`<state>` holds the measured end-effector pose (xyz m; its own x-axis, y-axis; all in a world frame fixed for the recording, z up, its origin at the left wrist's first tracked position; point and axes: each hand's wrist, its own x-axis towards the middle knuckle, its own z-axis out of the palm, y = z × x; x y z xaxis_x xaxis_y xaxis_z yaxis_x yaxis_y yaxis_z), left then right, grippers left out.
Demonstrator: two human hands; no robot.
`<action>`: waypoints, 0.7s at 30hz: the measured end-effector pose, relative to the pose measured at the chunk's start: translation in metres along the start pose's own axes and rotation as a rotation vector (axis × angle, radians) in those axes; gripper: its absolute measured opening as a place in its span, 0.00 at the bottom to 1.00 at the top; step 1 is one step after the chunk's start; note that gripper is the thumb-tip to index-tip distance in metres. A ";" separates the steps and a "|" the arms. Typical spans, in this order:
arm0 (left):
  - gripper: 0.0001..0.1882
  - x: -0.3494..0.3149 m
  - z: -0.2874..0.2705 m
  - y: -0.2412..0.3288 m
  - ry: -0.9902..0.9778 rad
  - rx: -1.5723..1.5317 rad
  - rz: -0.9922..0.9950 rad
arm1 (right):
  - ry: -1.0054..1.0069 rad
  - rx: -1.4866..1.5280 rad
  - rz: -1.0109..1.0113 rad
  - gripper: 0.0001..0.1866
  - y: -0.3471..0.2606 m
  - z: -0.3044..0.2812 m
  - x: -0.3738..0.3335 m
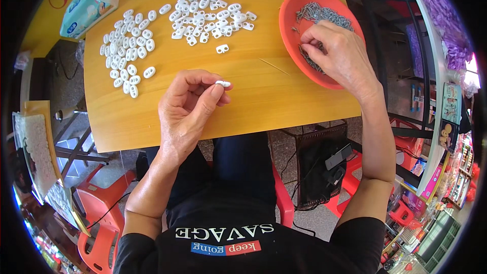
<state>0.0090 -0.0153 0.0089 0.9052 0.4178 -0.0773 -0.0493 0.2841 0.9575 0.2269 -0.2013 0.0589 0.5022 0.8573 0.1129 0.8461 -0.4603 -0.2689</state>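
White plastic piece (pixel 222 83) pinched in left hand (pixel 190 102) fingers; right hand (pixel 337 53) fingers closed picking metal bits (pixel 324 15) in red bowl (pixel 289 25).

The person wears a black short-sleeved shirt (pixel 223 233) with white lettering and a red-and-blue strip across the chest, and dark blue trousers (pixel 238 162). Both forearms are bare, without watch or rings.

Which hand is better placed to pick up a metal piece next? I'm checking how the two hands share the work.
The right hand, probably: its fingers already rest in the red bowl among the grey metal pieces. The left hand pinches a white plastic piece.
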 end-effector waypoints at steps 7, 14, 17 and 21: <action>0.08 -0.001 0.000 0.000 0.000 -0.009 -0.007 | 0.018 -0.200 -0.073 0.04 -0.005 0.000 0.007; 0.07 0.000 -0.001 -0.001 -0.013 -0.019 0.000 | -0.006 -0.355 -0.151 0.03 -0.010 0.003 0.018; 0.07 -0.001 0.000 0.000 -0.014 -0.035 -0.005 | -0.037 -0.327 -0.098 0.03 -0.007 0.006 0.023; 0.07 -0.001 0.000 0.001 -0.022 -0.033 -0.002 | -0.123 -0.116 0.010 0.04 -0.003 0.002 0.024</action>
<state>0.0077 -0.0152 0.0094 0.9146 0.3979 -0.0724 -0.0612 0.3130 0.9478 0.2361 -0.1783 0.0608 0.4908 0.8712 -0.0094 0.8598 -0.4861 -0.1564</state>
